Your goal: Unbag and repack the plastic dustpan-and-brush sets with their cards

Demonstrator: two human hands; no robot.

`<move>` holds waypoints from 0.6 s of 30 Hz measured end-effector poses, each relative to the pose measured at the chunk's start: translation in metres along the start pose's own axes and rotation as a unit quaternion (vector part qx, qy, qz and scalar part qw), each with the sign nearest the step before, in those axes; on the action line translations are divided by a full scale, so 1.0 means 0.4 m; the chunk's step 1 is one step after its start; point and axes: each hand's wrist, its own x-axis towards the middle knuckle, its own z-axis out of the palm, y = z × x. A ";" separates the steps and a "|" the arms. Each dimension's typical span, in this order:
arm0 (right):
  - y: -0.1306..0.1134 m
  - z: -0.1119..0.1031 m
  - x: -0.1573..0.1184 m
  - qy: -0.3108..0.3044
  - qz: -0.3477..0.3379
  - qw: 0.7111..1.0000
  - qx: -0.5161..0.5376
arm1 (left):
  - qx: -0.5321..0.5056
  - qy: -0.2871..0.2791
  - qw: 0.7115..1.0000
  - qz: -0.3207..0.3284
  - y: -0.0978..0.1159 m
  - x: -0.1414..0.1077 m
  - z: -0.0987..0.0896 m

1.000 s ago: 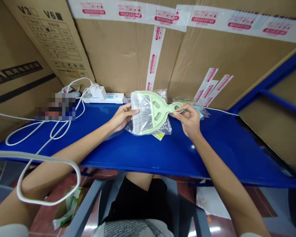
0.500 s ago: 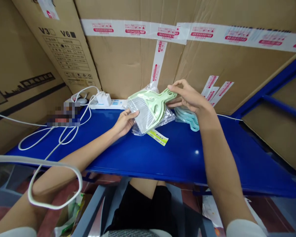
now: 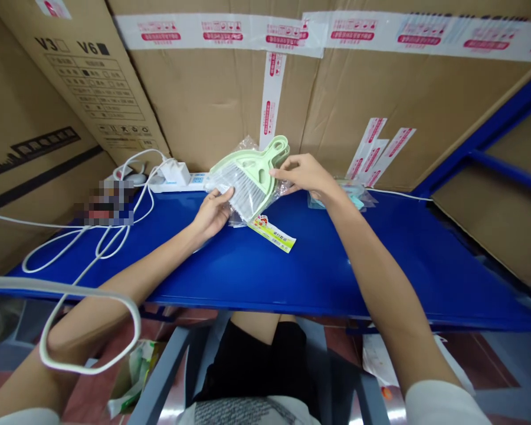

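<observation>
A pale green dustpan and brush set (image 3: 262,172) with grey-white bristles is tilted above the table, handles up, partly inside a clear plastic bag (image 3: 241,223). My left hand (image 3: 213,212) grips its lower left side, the thumb lying over the bristles. At the right edge, just below the handles, my right hand (image 3: 303,176) pinches the set with thumb and fingers; the fingertips behind it are partly hidden. A yellow-green printed label (image 3: 274,234) is just below the set. Behind my right wrist lies a bagged light-blue item (image 3: 356,199), partly covered.
A white power strip (image 3: 197,182) with a plugged-in adapter (image 3: 176,173) lies at the back left. White cables (image 3: 91,268) loop over the left side of the blue table (image 3: 256,283). Large cardboard boxes (image 3: 221,94) stand behind, and a blue metal frame (image 3: 482,130) is at right.
The handles have swung upward and the set has turned. My right hand has moved from the handle ends down to the set's right edge. My left hand keeps its hold.
</observation>
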 end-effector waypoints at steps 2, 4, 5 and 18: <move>0.005 -0.002 -0.001 -0.038 -0.012 0.999 -0.017 | 0.001 -0.004 1.000 0.002 0.000 0.002 -0.003; 0.006 -0.006 -0.002 -0.052 -0.036 0.997 -0.040 | 0.005 -0.004 1.000 0.004 0.000 0.005 -0.007; 0.005 -0.009 -0.001 -0.043 -0.049 0.997 -0.052 | 0.007 -0.004 1.000 0.006 0.000 0.007 -0.009; -0.045 -0.052 -0.002 0.158 -0.186 0.968 -0.063 | 0.048 0.023 0.999 0.011 0.032 0.013 -0.005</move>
